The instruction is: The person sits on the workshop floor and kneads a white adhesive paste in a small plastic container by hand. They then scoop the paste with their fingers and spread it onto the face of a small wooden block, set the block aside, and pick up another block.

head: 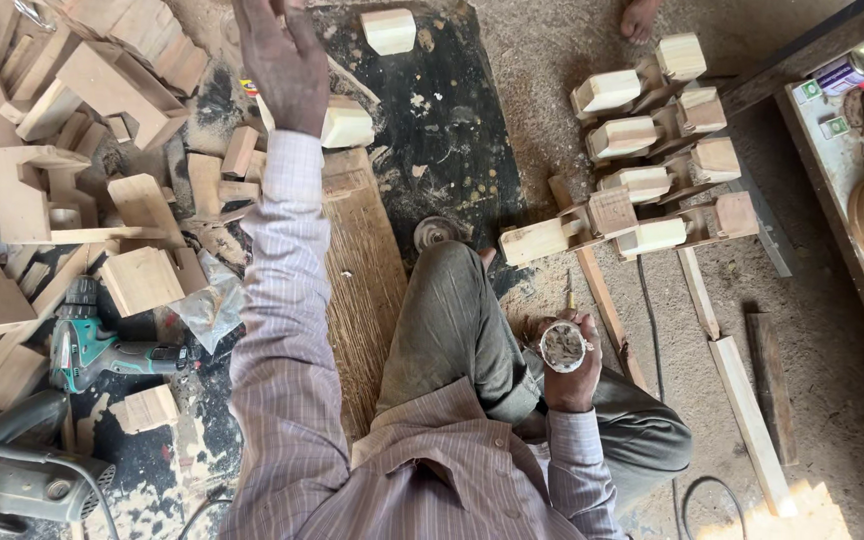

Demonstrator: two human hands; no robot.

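Note:
My left hand (287,60) is stretched far forward over the floor, fingers spread, holding nothing that I can see; it hovers just above a pale wooden block (347,125). My right hand (572,365) rests by my knee and is closed around a small round container (562,346) whose open top shows a whitish, crusted inside. A thin stick (570,293) stands up just past that hand. I sit on the floor with one leg bent.
A heap of cut wooden pieces (72,180) lies at the left, with a green cordless drill (92,350) and a grey power tool (22,470) below it. Assembled wooden parts (652,170) sit in rows at the right. Long slats (747,410) lie nearby. A bench edge (842,170) holds a tin.

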